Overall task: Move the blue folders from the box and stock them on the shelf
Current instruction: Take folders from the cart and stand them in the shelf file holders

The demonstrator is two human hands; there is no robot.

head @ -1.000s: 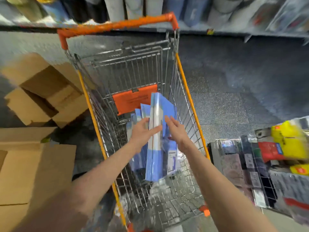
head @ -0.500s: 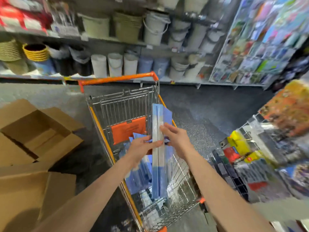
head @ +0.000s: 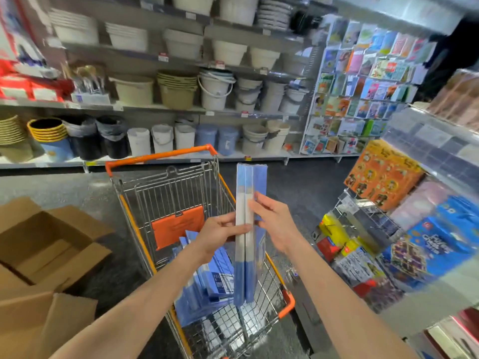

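Note:
A stack of blue folders (head: pixel 248 193) stands upright on edge above the wire cart (head: pixel 181 187), spines toward me. My left hand (head: pixel 217 234) grips the stack from the left, thumb and fingers curled round its edge. My right hand (head: pixel 272 218) holds it from the right, fingers laid along the spine and side. More blue folders (head: pixel 207 278) lie loose in the cart's basket beside an orange child-seat flap (head: pixel 178 226). The shelf with stationery (head: pixel 404 244) stands at my right.
Open cardboard boxes (head: pixel 46 244) lie on the floor at the left. Shelves of buckets and bins (head: pixel 212 92) line the far wall, with a greeting card rack (head: pixel 363 81) beside them. Dark floor runs between cart and right shelf.
Both hands have lifted the folder stack up out of the cart basket. My view has tilted up from the cart toward the far shelves.

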